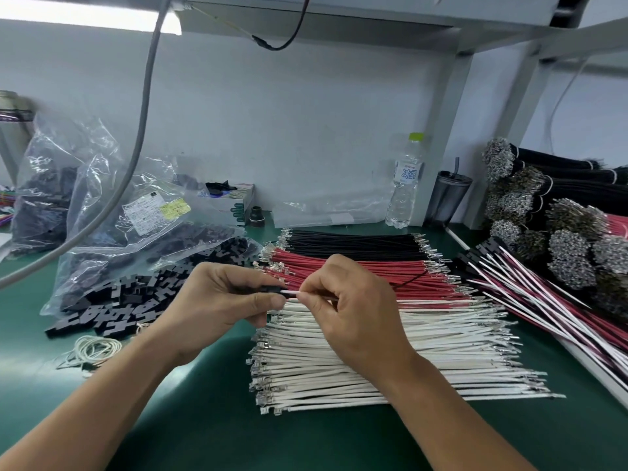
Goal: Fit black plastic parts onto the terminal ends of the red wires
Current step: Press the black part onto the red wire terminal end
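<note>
My left hand pinches a small black plastic part between thumb and fingers. My right hand grips a white wire whose end meets the black part; a black wire trails from this hand to the right over the pile. Beneath my hands lie the red wires in a flat row, with metal terminals at both ends. A heap of loose black plastic parts spills from a clear bag on my left.
Rows of black wires and white wires flank the red ones on the green mat. Finished harnesses and bundled wires sit right. Plastic bags, a water bottle, a dark cup and rubber bands stand around.
</note>
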{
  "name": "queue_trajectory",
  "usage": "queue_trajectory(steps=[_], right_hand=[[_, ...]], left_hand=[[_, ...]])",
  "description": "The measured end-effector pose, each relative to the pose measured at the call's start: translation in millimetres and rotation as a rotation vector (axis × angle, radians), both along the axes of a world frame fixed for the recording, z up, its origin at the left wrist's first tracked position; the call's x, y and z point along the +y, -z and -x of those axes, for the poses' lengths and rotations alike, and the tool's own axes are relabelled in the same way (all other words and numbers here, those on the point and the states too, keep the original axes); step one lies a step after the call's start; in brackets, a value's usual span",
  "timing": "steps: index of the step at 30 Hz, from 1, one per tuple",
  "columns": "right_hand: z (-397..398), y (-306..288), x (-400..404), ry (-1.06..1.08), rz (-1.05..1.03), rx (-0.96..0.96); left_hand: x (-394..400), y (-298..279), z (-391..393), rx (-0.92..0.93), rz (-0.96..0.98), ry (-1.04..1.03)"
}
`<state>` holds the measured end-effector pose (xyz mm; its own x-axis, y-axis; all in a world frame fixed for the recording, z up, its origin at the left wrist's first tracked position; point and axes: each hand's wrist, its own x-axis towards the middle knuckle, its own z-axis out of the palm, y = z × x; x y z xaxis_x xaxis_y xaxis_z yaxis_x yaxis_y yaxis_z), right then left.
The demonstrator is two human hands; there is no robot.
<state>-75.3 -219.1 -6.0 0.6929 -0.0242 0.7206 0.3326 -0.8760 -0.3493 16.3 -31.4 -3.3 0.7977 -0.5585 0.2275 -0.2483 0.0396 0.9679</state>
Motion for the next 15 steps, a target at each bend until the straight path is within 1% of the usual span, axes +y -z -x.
queue_trajectory(steps=[2,4,6,11,15], right_hand=[[0,1,-1,-0.049,-0.06,0.044],[0,0,-5,-0.043,-0.108,0.065],[-1,-1,-7,-0.005,-0.106,0.052],[-3,0,3,-0.062,-0.09,0.024],[-4,-3,2,-0.057,-0.079,0.005]], left_hand=[[1,0,0,-0.012,-0.018,0.015],[0,0,-1,-0.018,-0.013,-0.001],[-1,0,-2,-0.013,-0.009,-0.009],[-1,1,-3,-0.064,0.015,0.001],[-3,4,-7,-0.098,0.063,0.02]])
